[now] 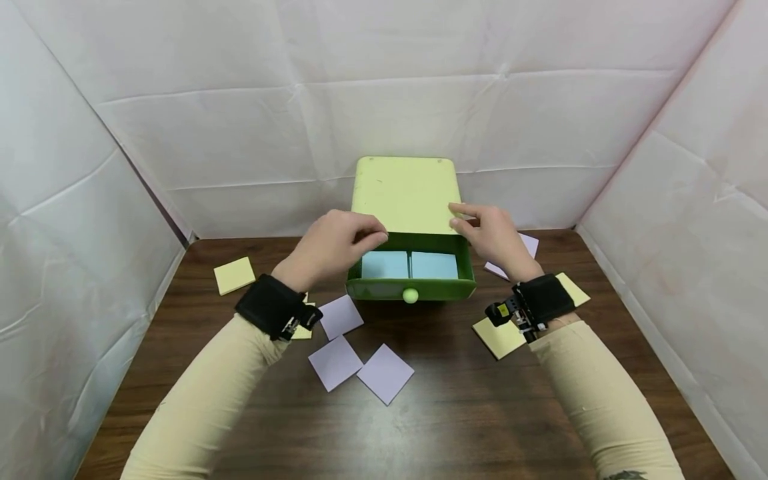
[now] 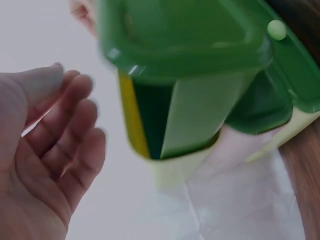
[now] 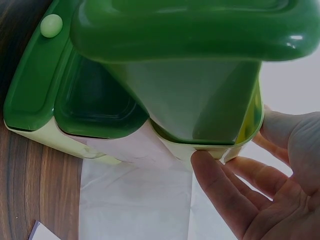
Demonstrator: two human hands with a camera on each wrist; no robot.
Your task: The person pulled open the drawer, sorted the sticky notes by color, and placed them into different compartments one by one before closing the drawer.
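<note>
The left hand [image 1: 336, 245] hangs with loosely curled fingers holding nothing, its fingertips at the front left corner of the drawer box's top; in the left wrist view its palm [image 2: 40, 165] faces the box with a clear gap between, so it looks near but not touching. The right hand [image 1: 493, 235] mirrors it at the front right corner, fingers fairly straight and relaxed, and the right wrist view shows a fingertip [image 3: 205, 162] touching the pale lower rim of the box. The light green drawer box [image 1: 405, 193] sits between the two hands, at about 2 o'clock from the left hand and 10 o'clock from the right, both about equally near. Its dark green drawer [image 1: 411, 288] is pulled out toward the person, along the 12-to-6 line, with a pale round knob [image 1: 411, 295] at the front and two blue note pads [image 1: 409, 265] side by side inside. Around the box on the dark wooden table [image 1: 420, 413] lie loose notes: lilac ones [image 1: 360, 357] at 6 to 7 o'clock from the drawer, a yellow one [image 1: 235, 275] out at 9 o'clock, and more yellow [image 1: 499, 337] and lilac sheets near the right wrist at 3 to 4 o'clock.
</note>
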